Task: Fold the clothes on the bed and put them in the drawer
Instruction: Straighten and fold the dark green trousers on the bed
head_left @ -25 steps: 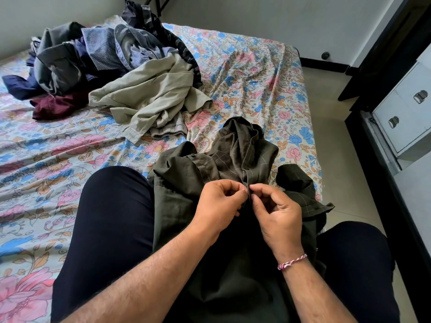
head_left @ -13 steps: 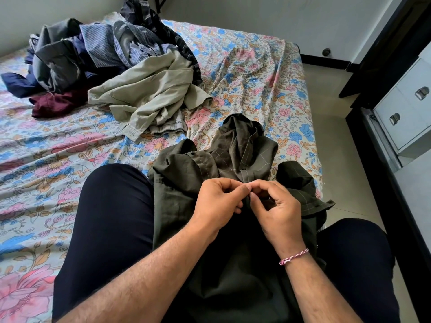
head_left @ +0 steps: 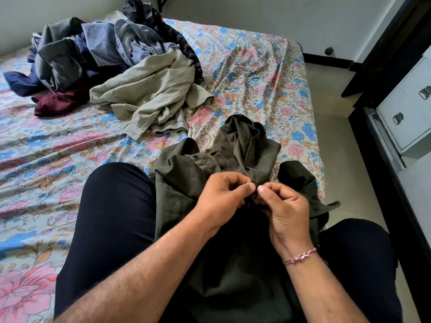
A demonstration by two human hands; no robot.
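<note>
- The dark olive checked shirt lies across the person's lap, between the two thighs; its far end spills onto the floral bedsheet and its long axis runs straight away from the body.
- The left hand pinches the shirt's front edge between thumb and curled fingers.
- The right hand pinches the same edge, its thumb tip almost touching the left thumb; a pink thread bracelet sits on that wrist.
- Both hands meet at the shirt's middle line, equally near it. This looks like fastening or lining up the placket before folding, though whatever sits between the fingertips is too small to make out.
- The next move probably turns on that centre line: the hands sit near the lap end, and the rest of the placket lies beyond them toward the bed.
- Beyond the shirt and to its left, a heap of unfolded clothes rests on the sheet, with a beige garment on the heap's near side.
- To the right of the shirt, across a strip of floor, stands a white drawer unit with metal handles; its drawers look closed and nothing inside them can be seen.
</note>
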